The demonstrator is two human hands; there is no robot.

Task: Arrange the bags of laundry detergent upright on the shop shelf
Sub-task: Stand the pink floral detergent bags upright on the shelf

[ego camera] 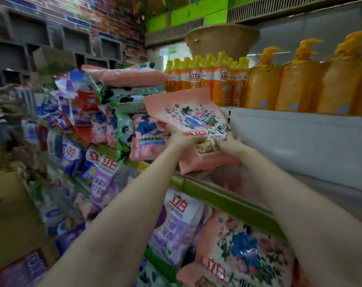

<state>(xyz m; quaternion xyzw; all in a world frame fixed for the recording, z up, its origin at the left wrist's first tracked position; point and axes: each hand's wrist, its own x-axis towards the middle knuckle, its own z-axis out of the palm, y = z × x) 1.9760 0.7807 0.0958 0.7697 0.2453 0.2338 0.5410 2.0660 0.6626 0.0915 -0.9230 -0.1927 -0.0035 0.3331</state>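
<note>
A pink detergent bag with a flower print (188, 114) is held up above the green-edged middle shelf (221, 198), tilted slightly left. My left hand (183, 139) grips its lower left part, thumb over the front. My right hand (231, 145) grips its lower right part. To the left of this bag, several pink, green and blue bags (147, 137) stand or lean on the same shelf. More pink bags (124, 76) lie flat on top of that stack.
Orange pump bottles (300, 83) and smaller orange bottles (207, 77) fill the upper shelf on the right. The lower shelf holds purple bags (174, 224) and a pink flower bag (240, 251). Cardboard boxes (10, 214) stand at the far left.
</note>
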